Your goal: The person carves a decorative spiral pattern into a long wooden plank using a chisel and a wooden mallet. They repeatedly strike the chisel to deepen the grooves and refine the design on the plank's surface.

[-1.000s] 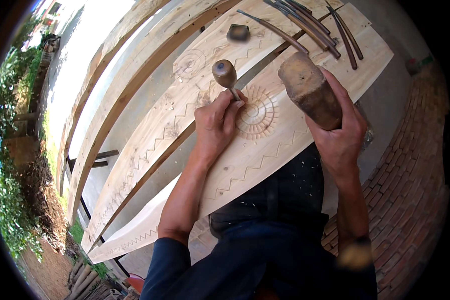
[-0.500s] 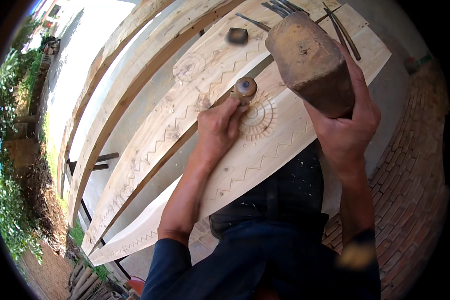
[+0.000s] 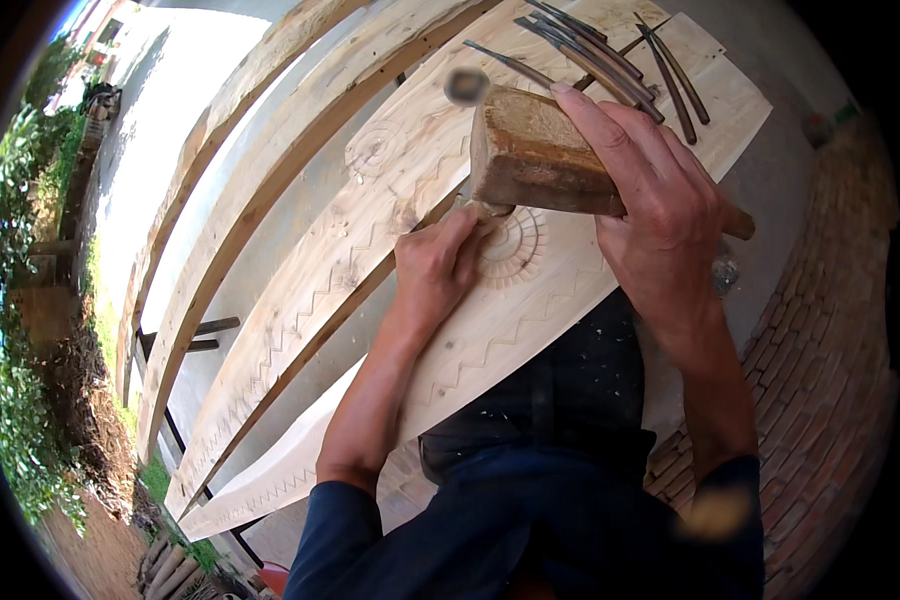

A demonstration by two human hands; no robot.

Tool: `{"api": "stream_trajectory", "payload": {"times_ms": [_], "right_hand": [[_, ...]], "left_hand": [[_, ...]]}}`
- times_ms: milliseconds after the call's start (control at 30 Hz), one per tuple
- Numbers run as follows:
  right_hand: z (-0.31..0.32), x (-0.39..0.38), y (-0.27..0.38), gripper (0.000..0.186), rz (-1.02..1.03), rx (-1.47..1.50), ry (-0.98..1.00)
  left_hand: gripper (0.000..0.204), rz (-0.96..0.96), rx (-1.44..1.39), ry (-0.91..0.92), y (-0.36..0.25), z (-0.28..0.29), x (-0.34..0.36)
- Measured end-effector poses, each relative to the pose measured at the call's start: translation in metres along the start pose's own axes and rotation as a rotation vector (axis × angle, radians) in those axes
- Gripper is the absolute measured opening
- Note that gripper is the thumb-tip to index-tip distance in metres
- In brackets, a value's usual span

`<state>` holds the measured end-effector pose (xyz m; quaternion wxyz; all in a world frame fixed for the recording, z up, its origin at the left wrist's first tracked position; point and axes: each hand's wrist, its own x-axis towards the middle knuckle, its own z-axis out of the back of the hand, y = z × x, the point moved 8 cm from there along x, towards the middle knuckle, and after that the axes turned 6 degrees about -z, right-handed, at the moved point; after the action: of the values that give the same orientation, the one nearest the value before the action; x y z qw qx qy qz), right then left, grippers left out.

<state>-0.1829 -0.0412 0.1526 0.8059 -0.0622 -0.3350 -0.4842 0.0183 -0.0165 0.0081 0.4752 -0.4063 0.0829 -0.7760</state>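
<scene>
My left hand (image 3: 435, 262) grips a chisel (image 3: 473, 207) set upright on a round carved rosette (image 3: 518, 246) in a pale wooden plank (image 3: 530, 320). Only the chisel's top shows, under the mallet. My right hand (image 3: 660, 215) is closed around the handle of a heavy wooden mallet (image 3: 530, 150). The mallet's head rests down on the chisel's end. Zigzag lines are carved along the plank on both sides of the rosette.
Several long metal carving tools (image 3: 610, 60) lie on the plank's far end. More carved planks (image 3: 300, 270) and beams (image 3: 230, 170) run to the left. A brick floor (image 3: 830, 330) lies to the right, plants (image 3: 20, 330) far left.
The mallet, held raised over the plank before, has swung down onto the chisel's end. My left hand has stayed at the rosette with the chisel.
</scene>
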Motion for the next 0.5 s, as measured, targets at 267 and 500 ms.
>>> {"api": "stream_trajectory", "payload": {"times_ms": [267, 500], "right_hand": [[0.015, -0.024, -0.032, 0.08, -0.133, 0.313, -0.206], [-0.006, -0.043, -0.041, 0.082, -0.237, 0.35, -0.049]], "left_hand": [[0.014, 0.381, -0.616, -0.354, 0.045, 0.004, -0.013], [0.018, 0.372, -0.769, -0.164, 0.034, -0.013, -0.007]]}}
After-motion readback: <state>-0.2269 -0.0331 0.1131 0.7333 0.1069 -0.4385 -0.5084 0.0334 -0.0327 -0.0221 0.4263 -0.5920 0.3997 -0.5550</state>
